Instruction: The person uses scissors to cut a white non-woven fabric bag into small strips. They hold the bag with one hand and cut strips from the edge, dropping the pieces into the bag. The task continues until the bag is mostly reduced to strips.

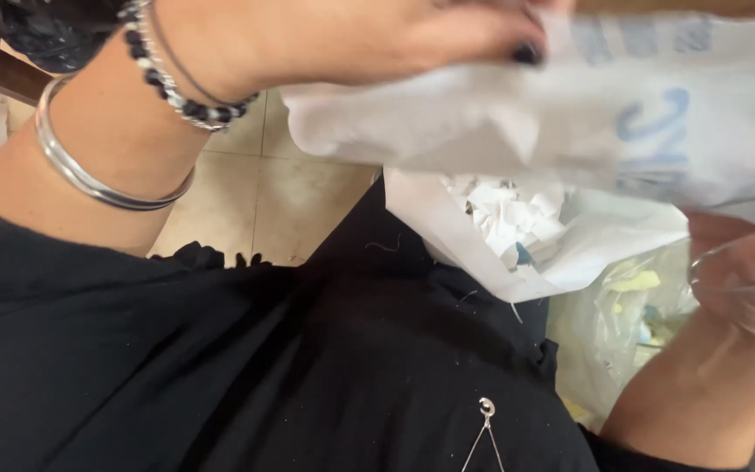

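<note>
My left hand (342,39) is raised near the top of the view, its fingers pinching the upper edge of a white plastic bag with blue print (587,114). A beaded bracelet and a silver bangle circle that wrist. My right hand (744,288) is at the right edge, behind thin clear plastic, gripping the bag's lower side. Below the bag, a folded white sheet (570,253) holds several torn white paper scraps (509,214). The image is blurred around the bag.
My black garment (220,367) fills the lower left, with a silver pin (486,409) on it. A clear bag (622,323) with yellow and blue scraps sits at the lower right. Beige floor tiles (273,192) show behind my arm.
</note>
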